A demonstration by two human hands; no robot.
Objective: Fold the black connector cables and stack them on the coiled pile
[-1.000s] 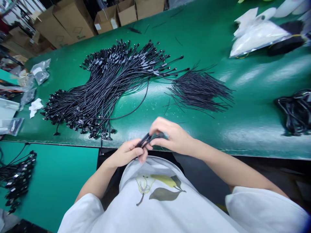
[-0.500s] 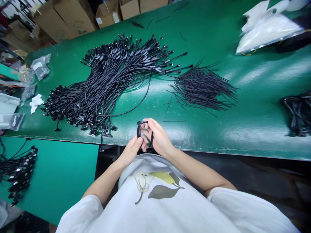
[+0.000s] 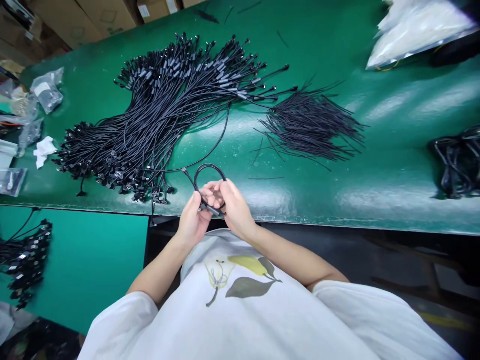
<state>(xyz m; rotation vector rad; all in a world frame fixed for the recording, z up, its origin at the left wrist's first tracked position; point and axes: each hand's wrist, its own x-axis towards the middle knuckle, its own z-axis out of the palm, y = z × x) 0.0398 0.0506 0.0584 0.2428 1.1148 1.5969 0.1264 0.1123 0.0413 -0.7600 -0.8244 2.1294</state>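
A black cable [image 3: 210, 166] curves in a loop above my hands, one end with its connector pointing up and left toward the cable pile. My left hand [image 3: 193, 220] pinches the cable near where its strands cross, with a grey sleeve beside the fingers. On the other side of the loop, my right hand [image 3: 236, 210] has its fingers closed around the cable. Beyond my hands lies a large pile of black cables [image 3: 157, 110] with connectors at both ends. To its right is a heap of thin black ties or wire pieces [image 3: 315, 125].
The green table [image 3: 393, 180] runs across the view. A white plastic bag [image 3: 416, 35] lies at the far right, and bundled black cables [image 3: 457, 165] sit below it. Small clear bags [image 3: 47, 90] are at the left. A lower surface [image 3: 105, 260] bears more cables [image 3: 28, 265].
The tight coil between my hands is now a larger, looser loop with a connector end sticking out. Both hands have shifted slightly left, and the view has tilted down a little.
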